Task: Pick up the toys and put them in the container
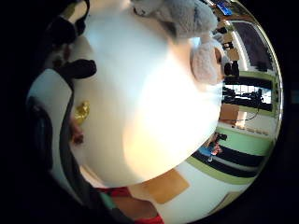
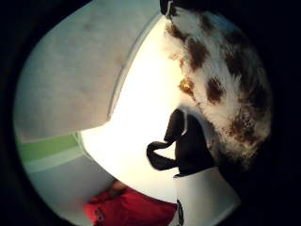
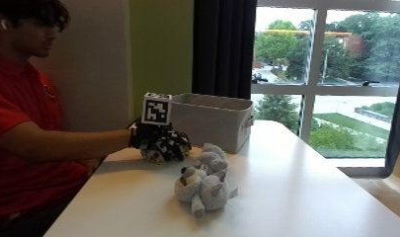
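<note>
**Spotted toy in hand, 2 more lying just beside it**

At the left of the outside view a person in a red top reaches across the white counter. The gloved right hand sits at centre left of the frame, low over the counter, with its fingers curled around a small white toy with brown spots. The thumb side palm view shows that spotted plush pressed close against the palm, so I judge the hands are gripping it, though how much of it is enclosed cannot be told.

Just right of the hand, in the lower middle of the frame, lie a small pale plush and a larger grey and white plush, touching each other. Behind them, in the upper middle, stands the grey container, its open top level with the hand.

Risks, as a judgement:
1. The toy is soft, so it could slip out if only its fur is pinched
2. The container wall stands between hand and opening; a low carry could knock the toy against the rim
3. A sweep to the right could nudge the 2 plush toys toward the counter's near edge
</note>
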